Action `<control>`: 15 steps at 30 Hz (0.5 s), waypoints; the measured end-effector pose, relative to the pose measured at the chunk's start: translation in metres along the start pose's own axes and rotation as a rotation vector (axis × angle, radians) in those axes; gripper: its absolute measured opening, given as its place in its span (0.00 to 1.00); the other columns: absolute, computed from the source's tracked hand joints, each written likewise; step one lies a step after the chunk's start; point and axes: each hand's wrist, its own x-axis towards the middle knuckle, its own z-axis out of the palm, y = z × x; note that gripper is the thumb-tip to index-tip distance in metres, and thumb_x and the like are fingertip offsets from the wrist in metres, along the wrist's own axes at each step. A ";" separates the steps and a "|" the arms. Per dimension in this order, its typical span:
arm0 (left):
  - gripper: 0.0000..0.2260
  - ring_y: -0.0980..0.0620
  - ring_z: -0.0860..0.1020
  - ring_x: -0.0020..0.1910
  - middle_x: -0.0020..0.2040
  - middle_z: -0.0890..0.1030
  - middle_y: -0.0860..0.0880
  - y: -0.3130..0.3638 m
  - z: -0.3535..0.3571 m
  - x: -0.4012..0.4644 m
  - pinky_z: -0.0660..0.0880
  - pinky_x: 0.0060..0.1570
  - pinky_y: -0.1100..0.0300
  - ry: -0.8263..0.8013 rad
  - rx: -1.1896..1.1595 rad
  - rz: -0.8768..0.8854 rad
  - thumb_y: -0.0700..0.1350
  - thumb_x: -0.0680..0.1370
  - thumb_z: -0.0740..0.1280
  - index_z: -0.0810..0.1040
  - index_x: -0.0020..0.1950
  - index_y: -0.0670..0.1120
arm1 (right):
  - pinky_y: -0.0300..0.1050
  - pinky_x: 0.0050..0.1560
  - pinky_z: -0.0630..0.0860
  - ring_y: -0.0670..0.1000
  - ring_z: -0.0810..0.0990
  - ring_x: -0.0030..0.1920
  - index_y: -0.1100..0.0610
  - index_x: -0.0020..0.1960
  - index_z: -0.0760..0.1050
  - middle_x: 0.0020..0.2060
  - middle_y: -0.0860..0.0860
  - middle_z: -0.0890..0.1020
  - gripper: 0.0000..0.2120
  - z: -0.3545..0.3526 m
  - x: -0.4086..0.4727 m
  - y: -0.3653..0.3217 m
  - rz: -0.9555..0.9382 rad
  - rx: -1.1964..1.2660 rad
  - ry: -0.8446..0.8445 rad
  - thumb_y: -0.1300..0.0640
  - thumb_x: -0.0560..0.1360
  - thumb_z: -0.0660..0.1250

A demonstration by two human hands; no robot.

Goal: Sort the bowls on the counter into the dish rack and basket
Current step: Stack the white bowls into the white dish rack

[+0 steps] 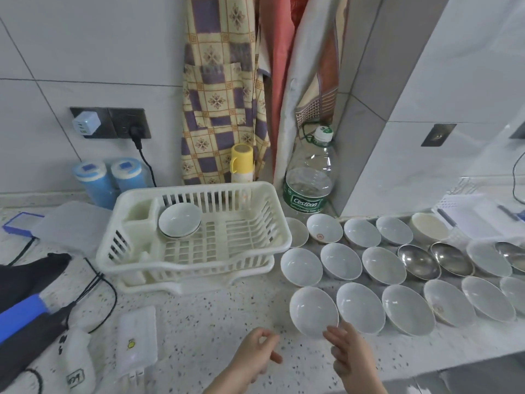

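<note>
The sorting is judged to be at an early step: one white bowl (179, 220) is seated in the dish rack (196, 237), while rows of white bowls and several steel bowls (419, 261) are laid out on the counter (213, 317) to its right. The right hand (348, 355) is held with straight fingers at the rim of the nearest bowl (314, 311), not yet gripping it; the left hand (255, 355) is loosely curled and empty. A pinch on that rim is called for next. "Cestbon" is legible on the water bottle (311, 180).

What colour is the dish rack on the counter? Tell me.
Cream white dish rack, clearest in the head view.
</note>
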 end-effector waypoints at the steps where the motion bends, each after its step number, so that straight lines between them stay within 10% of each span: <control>1: 0.11 0.55 0.66 0.23 0.43 0.85 0.49 0.003 0.005 0.003 0.58 0.22 0.66 0.022 -0.018 -0.010 0.56 0.80 0.60 0.73 0.56 0.51 | 0.30 0.20 0.53 0.44 0.63 0.17 0.64 0.50 0.77 0.43 0.58 0.84 0.19 -0.008 0.006 0.001 0.052 0.000 -0.023 0.48 0.80 0.60; 15: 0.15 0.55 0.65 0.24 0.38 0.87 0.47 0.014 0.094 0.029 0.57 0.23 0.65 0.246 -0.231 -0.066 0.50 0.78 0.65 0.70 0.63 0.55 | 0.35 0.20 0.57 0.50 0.69 0.26 0.55 0.55 0.71 0.44 0.57 0.86 0.09 -0.070 0.053 -0.020 0.103 -0.156 -0.070 0.52 0.78 0.65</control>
